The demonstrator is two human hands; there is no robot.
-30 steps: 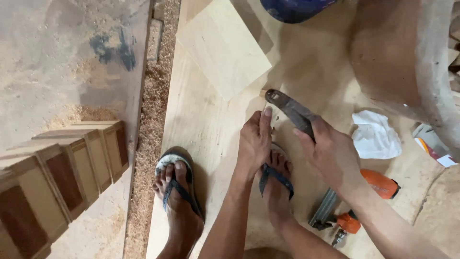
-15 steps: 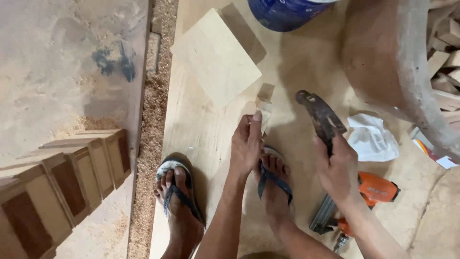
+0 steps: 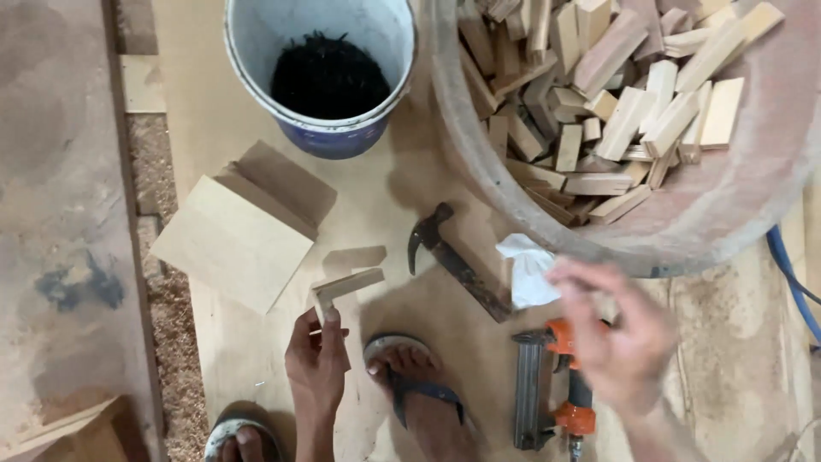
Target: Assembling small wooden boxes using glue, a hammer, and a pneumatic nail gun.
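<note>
Wood comes first: a small pale L-shaped wooden piece [image 3: 344, 289] stands on the big light plywood sheet [image 3: 376, 231] on the floor. The left hand [image 3: 316, 364] holds its short upright leg, with the fingers closed around it from below. The long leg sticks out to the right and tips up a little.

Just to the right of that piece lies a dark rusty claw hammer [image 3: 453, 261], flat on the sheet, with its head pointing up and left. No hand touches it. The right hand [image 3: 611, 334] is blurry. It floats above an orange and grey nail gun [image 3: 556, 393] with its fingers spread wide, and it holds nothing that I can see. A crumpled white cloth [image 3: 526, 269] lies between the hammer and that hand.

One bare foot in a grey and blue flip-flop [image 3: 415, 389] rests on the sheet next to the left hand. Another flip-flop [image 3: 239, 436] peeks in at the bottom edge.

To the left of the L piece sits a flat square tan wooden board [image 3: 231, 239]. Above it stands a white and blue plastic bucket [image 3: 321, 73] with black stuff inside. A huge round brown tub [image 3: 727, 218] fills the top right, full of short pale wood blocks [image 3: 616, 85]. A blue hose [image 3: 791, 269] curves by its right side. Sawdust [image 3: 158, 282] lies in a strip along the left edge of the sheet.
</note>
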